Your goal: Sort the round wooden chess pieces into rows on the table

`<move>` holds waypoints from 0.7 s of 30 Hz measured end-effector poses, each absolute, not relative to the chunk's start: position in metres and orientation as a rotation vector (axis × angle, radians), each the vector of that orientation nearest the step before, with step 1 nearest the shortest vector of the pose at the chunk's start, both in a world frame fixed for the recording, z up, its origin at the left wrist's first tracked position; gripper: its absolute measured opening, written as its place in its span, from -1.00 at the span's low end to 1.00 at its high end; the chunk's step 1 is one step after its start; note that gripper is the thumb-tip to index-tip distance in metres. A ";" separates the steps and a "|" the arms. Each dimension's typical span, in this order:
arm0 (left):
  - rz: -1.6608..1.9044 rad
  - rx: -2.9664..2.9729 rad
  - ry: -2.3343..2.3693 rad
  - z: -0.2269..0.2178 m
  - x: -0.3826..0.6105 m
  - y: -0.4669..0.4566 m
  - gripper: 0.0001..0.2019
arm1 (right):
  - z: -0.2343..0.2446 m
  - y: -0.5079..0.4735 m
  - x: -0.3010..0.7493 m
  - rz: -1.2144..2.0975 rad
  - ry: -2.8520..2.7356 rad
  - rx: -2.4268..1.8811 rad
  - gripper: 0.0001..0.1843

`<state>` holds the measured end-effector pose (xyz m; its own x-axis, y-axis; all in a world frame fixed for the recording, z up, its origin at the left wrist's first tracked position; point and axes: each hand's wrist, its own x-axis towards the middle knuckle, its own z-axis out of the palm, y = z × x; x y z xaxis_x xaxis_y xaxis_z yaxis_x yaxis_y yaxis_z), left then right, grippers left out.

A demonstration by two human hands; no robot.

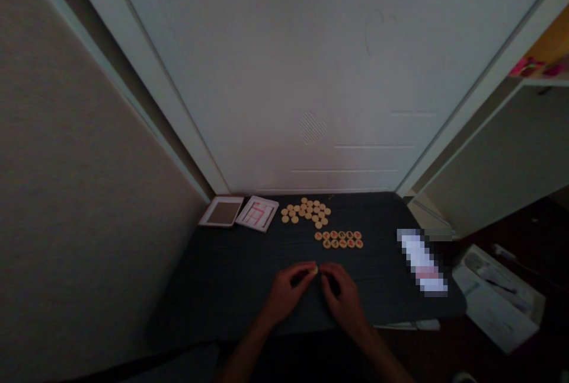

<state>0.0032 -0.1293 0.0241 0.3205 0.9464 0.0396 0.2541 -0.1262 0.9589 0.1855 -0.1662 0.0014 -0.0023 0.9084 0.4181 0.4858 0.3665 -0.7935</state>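
Observation:
My left hand (288, 293) and my right hand (343, 296) meet over the middle of a dark table (231, 288). The left fingers pinch a small round wooden disc (314, 270) at their tips. The right fingers are curled close beside it; whether they touch the disc I cannot tell. Beyond the hands lie two short rows of discs (340, 239) with red and dark marks face up. Farther back sits a loose heap of plain wooden discs (306, 211).
An open shallow box (221, 212) and its lid with red print (258, 213) lie at the table's far left corner. A blurred white item (422, 261) rests at the right edge. White panels rise behind the table. A white box (498, 297) sits lower right.

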 end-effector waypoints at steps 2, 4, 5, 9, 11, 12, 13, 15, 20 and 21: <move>0.859 1.561 1.089 0.027 0.003 -0.128 -0.74 | 0.005 -0.163 0.183 0.548 -1.660 -1.238 -0.76; 0.842 1.535 1.078 0.028 0.003 -0.126 -0.74 | 0.007 -0.159 0.181 0.557 -1.664 -1.233 -0.78; 0.839 1.521 1.081 0.028 0.003 -0.125 -0.74 | 0.008 -0.157 0.180 0.563 -1.664 -1.236 -0.79; 0.863 1.467 1.118 0.025 0.001 -0.121 -0.70 | 0.006 -0.151 0.176 0.599 -1.675 -1.233 -0.82; 0.885 1.437 1.134 0.023 0.001 -0.119 -0.69 | 0.005 -0.149 0.175 0.600 -1.677 -1.224 -0.82; 0.895 1.421 1.139 0.021 0.001 -0.118 -0.69 | 0.005 -0.149 0.175 0.593 -1.674 -1.221 -0.82; 0.903 1.405 1.142 0.020 0.002 -0.118 -0.69 | 0.004 -0.149 0.174 0.588 -1.673 -1.217 -0.82; 0.912 1.386 1.145 0.017 0.002 -0.117 -0.69 | 0.004 -0.149 0.174 0.585 -1.677 -1.204 -0.81; 0.902 1.369 1.126 0.017 0.004 -0.117 -0.70 | 0.003 -0.149 0.174 0.581 -1.706 -1.179 -0.78; 0.894 1.369 1.120 0.017 0.005 -0.117 -0.70 | 0.003 -0.149 0.174 0.574 -1.705 -1.183 -0.77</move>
